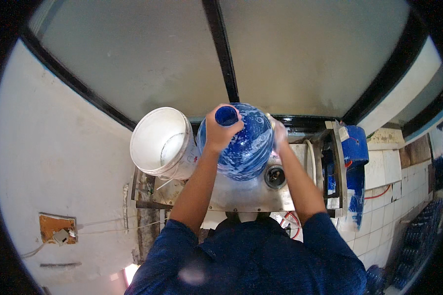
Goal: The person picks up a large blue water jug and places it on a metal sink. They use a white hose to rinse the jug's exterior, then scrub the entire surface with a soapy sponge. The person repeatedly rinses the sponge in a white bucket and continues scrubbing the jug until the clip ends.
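A large blue plastic water jug (249, 147), streaked with white suds, stands over a metal worktop (225, 195), its open mouth towards me. My left hand (221, 131) is wrapped around the jug's neck. On the jug's right side lies my right hand (278, 134), slightly blurred, with something pale and soapy between palm and jug; what it is cannot be made out. Just below that hand, a round dark fitting (275, 177) is set in the worktop. Left of the jug is a white plastic bucket (162, 142), tilted in view, with its open top showing.
Frosted glass panels (133, 62) in black frames rise behind the worktop. A pale hose (311, 158) runs along its right end. Beyond the metal frame is a blue plastic drum (355, 147). A socket on a board (61, 236) is on the left wall.
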The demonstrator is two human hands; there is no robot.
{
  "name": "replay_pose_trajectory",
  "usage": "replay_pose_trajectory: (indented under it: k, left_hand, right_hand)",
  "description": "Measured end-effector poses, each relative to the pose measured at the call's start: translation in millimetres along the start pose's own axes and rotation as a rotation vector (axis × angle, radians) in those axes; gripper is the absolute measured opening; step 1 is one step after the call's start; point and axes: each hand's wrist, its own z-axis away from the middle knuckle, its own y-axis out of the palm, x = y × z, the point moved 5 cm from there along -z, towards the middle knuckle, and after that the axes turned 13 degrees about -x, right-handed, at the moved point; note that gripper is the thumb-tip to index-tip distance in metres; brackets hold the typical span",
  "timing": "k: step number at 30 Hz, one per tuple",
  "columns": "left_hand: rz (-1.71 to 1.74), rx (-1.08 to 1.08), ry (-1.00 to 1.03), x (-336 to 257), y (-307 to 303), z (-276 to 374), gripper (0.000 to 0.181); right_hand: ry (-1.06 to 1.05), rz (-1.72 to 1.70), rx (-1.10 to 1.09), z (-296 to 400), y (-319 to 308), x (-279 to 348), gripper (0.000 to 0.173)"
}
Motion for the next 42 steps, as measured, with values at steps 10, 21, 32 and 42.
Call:
replay_pose_trajectory:
  k: [10, 21, 32, 42]
  left_hand:
    - [-0.134, -0.353, 0.080, 10.6, 29.9, -10.8, 0.016]
    - [-0.225, -0.394, 0.054, -0.9, 36.1, -6.8, 0.017]
    - [-0.277, -0.358, 0.071, 21.9, 29.3, -2.1, 0.023]
    - [0.006, 0.037, 0.042, 4.3, 42.0, -1.7, 0.023]
  right_hand:
    - [-0.774, 0.042, -0.520, 107.9, 10.1, -78.6, 0.052]
    - [-0.205, -0.244, -0.367, -10.0, -14.3, -83.8, 0.056]
    - [0.470, -0.596, -0.256, -26.2, -30.2, -218.7, 0.051]
    - [-0.481, -0.107, -0.426, 7.4, -41.6, -98.6, 0.055]
